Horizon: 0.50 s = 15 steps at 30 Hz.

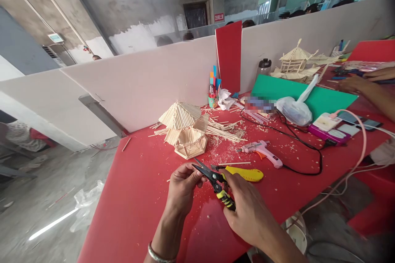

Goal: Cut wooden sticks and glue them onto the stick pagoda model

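The left hand point(182, 187), fingers pinched shut, sits right at the blade tips of the snips point(213, 176); what it pinches is too small to tell. Just beside it, the right hand point(247, 209) is wrapped around the handles with the blades parted. A slow squeeze with fingertips kept clear would serve best.

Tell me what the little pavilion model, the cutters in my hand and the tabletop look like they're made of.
Pavilion model: thin pale wood sticks, raw and matte; the separate sticks show in roof and walls.
Cutters: dark metal blades, yellow-and-black grips, probably plastic or rubber.
Tabletop: smooth red surface with a slight sheen, possibly laminate or plastic; cannot tell which.
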Tool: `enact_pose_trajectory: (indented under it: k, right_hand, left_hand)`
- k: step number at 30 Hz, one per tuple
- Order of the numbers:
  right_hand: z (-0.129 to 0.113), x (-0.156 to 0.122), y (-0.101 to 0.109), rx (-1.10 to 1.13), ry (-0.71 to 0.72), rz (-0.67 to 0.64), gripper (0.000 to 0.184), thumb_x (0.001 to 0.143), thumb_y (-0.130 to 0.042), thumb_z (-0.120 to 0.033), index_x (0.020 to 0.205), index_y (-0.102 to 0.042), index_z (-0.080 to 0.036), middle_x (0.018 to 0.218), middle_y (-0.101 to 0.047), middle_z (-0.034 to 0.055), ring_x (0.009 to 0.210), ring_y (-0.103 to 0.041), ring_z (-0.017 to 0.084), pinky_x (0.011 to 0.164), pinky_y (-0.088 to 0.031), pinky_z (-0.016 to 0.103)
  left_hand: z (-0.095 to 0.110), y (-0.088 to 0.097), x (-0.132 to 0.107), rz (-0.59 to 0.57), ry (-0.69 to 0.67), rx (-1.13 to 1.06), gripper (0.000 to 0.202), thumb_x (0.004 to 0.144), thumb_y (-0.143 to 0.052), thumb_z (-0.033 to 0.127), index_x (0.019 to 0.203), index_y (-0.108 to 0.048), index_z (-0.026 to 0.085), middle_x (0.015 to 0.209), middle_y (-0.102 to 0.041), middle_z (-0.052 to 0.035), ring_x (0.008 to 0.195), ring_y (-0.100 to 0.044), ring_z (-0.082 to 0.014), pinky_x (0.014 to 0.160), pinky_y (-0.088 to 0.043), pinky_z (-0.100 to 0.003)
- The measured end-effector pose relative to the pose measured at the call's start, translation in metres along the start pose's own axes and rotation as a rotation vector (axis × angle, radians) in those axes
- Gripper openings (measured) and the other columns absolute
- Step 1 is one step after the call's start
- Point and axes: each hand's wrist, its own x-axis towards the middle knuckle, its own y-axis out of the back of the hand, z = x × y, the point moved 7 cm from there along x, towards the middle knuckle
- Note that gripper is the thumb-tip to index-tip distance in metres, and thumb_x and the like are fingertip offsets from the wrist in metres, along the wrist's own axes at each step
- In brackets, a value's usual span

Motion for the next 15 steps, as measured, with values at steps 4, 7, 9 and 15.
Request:
enact_pose_trajectory:
  k: [4,7,9,15]
  right_hand:
    - [0.0003,0.0014,-0.0051,0.094,0.008,-0.045,0.079,0.07,-0.048,-0.009,0.145,-0.033,-0.026,0.131,-0.056,0.0085,0.122,-0.052,0.024,0.1,-0.042,0.039]
    - [0.0008,0.0029,-0.0043,0.135,0.013,-0.054,0.078,0.069,-0.048,-0.008,0.144,-0.035,-0.025,0.131,-0.057,0.0081,0.121,-0.053,0.023,0.1,-0.042,0.037]
    - [0.0004,0.0036,-0.002,0.141,0.018,-0.042,0.078,0.069,-0.048,-0.007,0.144,-0.037,-0.026,0.129,-0.059,0.0074,0.12,-0.055,0.022,0.101,-0.043,0.036]
    - [0.0042,0.0049,-0.0072,0.137,-0.024,-0.004,0.066,0.074,-0.048,-0.013,0.139,-0.044,-0.024,0.117,-0.067,0.0071,0.106,-0.063,0.022,0.09,-0.048,0.033]
  left_hand:
    - [0.002,0.0005,0.0003,-0.027,-0.008,0.03,0.026,0.056,-0.089,0.031,0.06,-0.07,0.014,0.051,-0.064,-0.0019,0.049,-0.053,-0.009,0.048,-0.038,-0.019]
    - [0.0022,0.0009,0.0004,-0.036,-0.006,0.048,0.025,0.058,-0.089,0.031,0.059,-0.07,0.014,0.051,-0.064,-0.0019,0.049,-0.052,-0.0085,0.048,-0.039,-0.019]
    - [0.0014,0.0009,0.0002,-0.036,-0.001,0.045,0.026,0.057,-0.089,0.031,0.059,-0.07,0.014,0.051,-0.063,-0.0017,0.048,-0.052,-0.0084,0.049,-0.039,-0.019]
    - [-0.0007,0.0001,-0.0002,-0.009,0.022,0.025,0.027,0.057,-0.089,0.032,0.062,-0.07,0.014,0.05,-0.062,-0.0006,0.047,-0.05,-0.0072,0.049,-0.038,-0.018]
